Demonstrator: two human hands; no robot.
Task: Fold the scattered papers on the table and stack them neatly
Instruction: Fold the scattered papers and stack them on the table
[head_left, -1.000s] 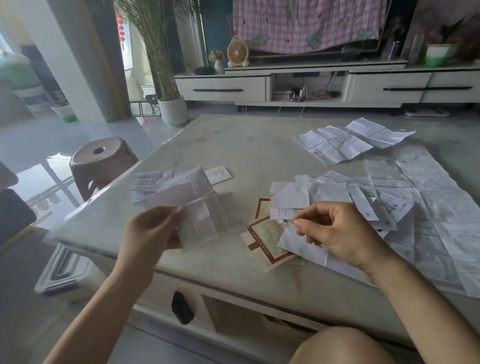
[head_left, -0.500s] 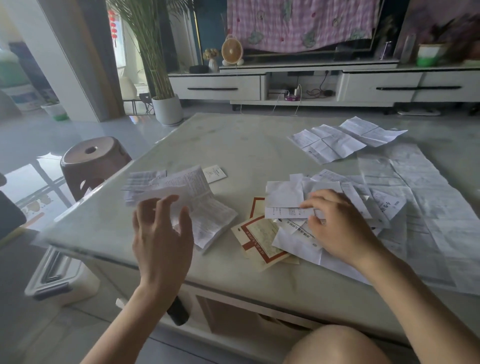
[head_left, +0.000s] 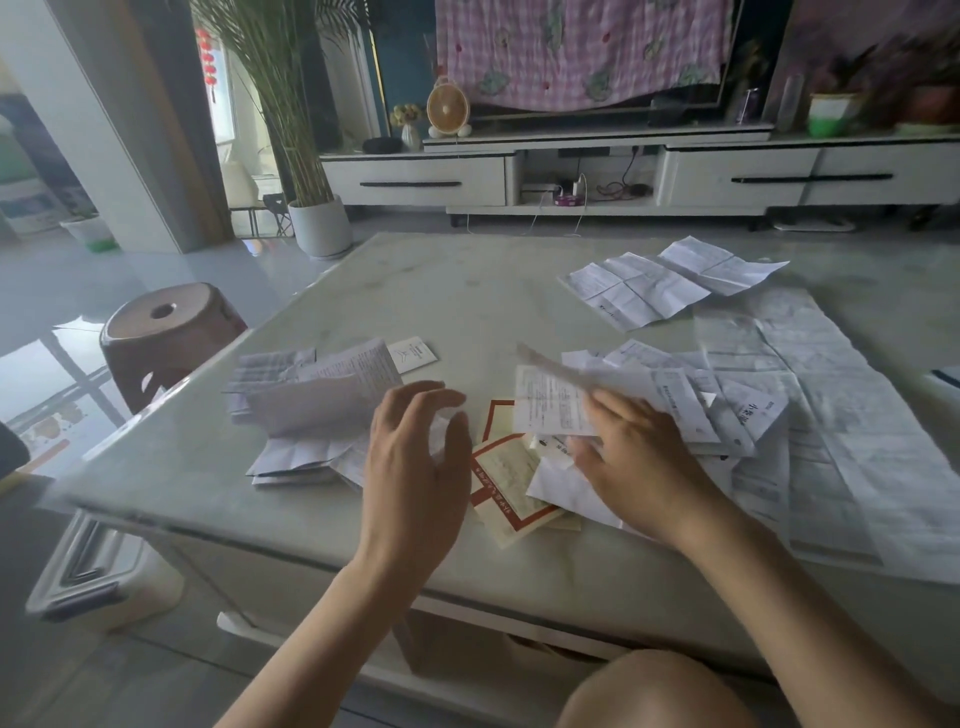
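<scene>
Daylight reaches me from the far left, glaring off the polished floor (head_left: 47, 364) there. The room looks hazy and washed out, with soft, faint shadows on the table (head_left: 415, 291). The raised paper (head_left: 561, 400) by the right hand (head_left: 644, 467) is smeared with motion blur. Straight lines bow toward the frame edges.

No text legible anywhere.
- Loose papers (head_left: 675, 400) at 3 o'clock on table (head_left: 415, 291): dense printed lines, too small and blurred to read.
- Red-bordered sheet (head_left: 506, 478) at centre: red characters along border, unreadable.
- Small white card (head_left: 412, 354) at 11 o'clock: dark logo mark, wording not resolvable.
- Folded stack (head_left: 311, 395) at 9 o'clock: fine print, blurred.
</scene>
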